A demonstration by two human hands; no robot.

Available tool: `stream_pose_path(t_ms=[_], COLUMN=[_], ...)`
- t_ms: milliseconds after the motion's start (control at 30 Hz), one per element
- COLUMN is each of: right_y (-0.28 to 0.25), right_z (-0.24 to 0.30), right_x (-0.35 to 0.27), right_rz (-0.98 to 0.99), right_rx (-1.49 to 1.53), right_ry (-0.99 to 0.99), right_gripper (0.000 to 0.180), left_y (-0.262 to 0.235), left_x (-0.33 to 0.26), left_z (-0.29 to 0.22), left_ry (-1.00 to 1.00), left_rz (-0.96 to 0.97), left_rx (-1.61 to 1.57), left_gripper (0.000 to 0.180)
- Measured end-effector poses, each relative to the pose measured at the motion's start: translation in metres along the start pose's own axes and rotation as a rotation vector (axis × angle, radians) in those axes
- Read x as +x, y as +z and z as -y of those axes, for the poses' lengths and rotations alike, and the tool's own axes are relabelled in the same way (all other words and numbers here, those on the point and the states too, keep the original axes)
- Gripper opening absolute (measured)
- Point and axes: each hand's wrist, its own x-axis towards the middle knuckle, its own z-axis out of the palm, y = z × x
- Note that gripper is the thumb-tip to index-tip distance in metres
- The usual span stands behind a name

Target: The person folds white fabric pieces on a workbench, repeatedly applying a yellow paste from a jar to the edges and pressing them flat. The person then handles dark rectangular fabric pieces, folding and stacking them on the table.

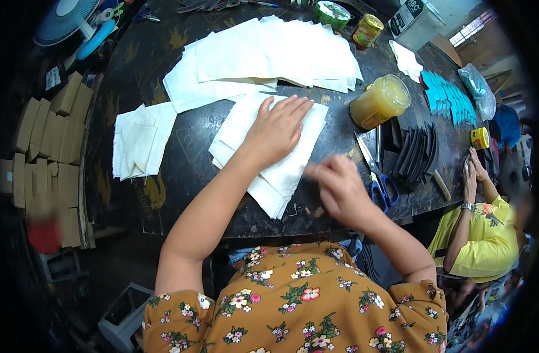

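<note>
Pressing flat with open fingers, my left hand (276,130) rests on the white cloth stack (269,154), whose long axis runs diagonally toward me. My right hand (338,187), blurred, grip indeterminate, hovers beside its lower right edge.

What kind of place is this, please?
Probably a small craft workshop. The left hand presses a stack of white cloth sheets on a dark worktable, near scissors, a glue jar and stacked cardboard boxes.
</note>
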Motion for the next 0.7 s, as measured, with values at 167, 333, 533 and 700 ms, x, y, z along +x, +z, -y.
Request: stream_pose_path(t_ms=[167, 333, 533, 700], right_y=[0.016, 0.016, 0.017, 0.000], right_z=[-0.043, -0.070, -0.086, -0.072], right_x=[0.030, 0.049, 0.057, 0.050], right_rz=[-0.023, -0.079, -0.136, -0.241], right_rx=[-0.445, -0.575, -0.436, -0.166], right_ry=[0.085, 0.119, 0.180, 0.286], right_gripper=[0.060, 0.058, 0.051, 0.058], left_y=[0.000, 0.000, -0.002, -0.042], left_x=[-0.001, 0.000, 0.000, 0.002], left_z=[-0.002, -0.001, -0.003, 0.011], left_ry=[-0.016, -0.008, 0.009, -0.165], left_rz=[-0.006, -0.011, -0.079, -0.377], left_rx=[-0.023, -0.011, -0.055, -0.178], left_gripper=[0.063, 0.065, 0.066, 0.059])
